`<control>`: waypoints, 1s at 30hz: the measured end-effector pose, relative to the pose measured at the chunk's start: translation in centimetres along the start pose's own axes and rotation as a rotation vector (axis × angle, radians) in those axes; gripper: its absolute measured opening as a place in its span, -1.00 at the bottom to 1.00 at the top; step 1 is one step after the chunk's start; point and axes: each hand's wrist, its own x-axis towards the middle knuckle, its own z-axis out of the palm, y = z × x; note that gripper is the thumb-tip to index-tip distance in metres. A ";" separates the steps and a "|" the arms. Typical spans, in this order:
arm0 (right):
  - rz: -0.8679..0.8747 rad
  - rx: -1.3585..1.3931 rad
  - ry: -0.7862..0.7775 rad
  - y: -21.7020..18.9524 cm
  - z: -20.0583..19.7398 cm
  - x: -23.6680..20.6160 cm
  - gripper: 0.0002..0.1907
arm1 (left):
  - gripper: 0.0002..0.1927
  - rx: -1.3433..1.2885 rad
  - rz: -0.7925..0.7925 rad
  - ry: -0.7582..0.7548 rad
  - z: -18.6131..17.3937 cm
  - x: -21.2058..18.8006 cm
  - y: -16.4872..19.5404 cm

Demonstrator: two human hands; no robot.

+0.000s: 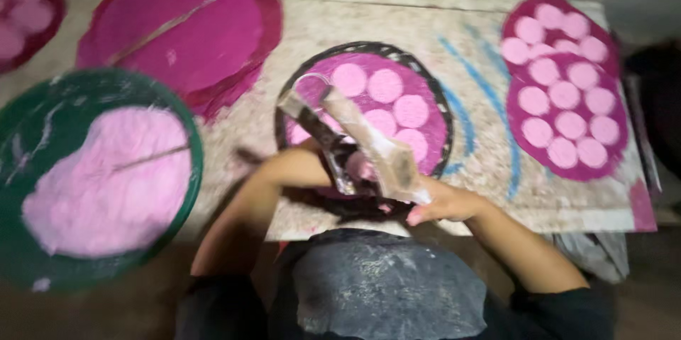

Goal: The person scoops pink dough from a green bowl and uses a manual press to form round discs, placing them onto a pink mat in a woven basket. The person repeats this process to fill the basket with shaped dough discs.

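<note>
We see a wooden press tool (369, 143) between our hands, over the near edge of the round tray (433, 92) of pink discs (386, 85). Our right hand (443, 203) is closed around its lower end. Our left hand (332, 152) is mostly hidden behind the tool, so its grip we cannot tell. The tool looks long, pale brown and dusted with powder.
</note>
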 end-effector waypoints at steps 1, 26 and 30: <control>-0.021 -0.001 0.093 1.3 0.2 -0.5 -0.29 | -0.41 -0.036 0.051 0.104 -2.0 0.5 -0.6; -0.030 -0.011 0.357 8.1 -0.6 1.3 -0.08 | -0.17 0.083 0.287 1.238 -0.7 -4.9 -7.9; 0.357 0.335 0.183 6.1 -0.9 5.1 -0.16 | -0.05 -0.988 0.540 0.301 -5.7 -2.8 -2.6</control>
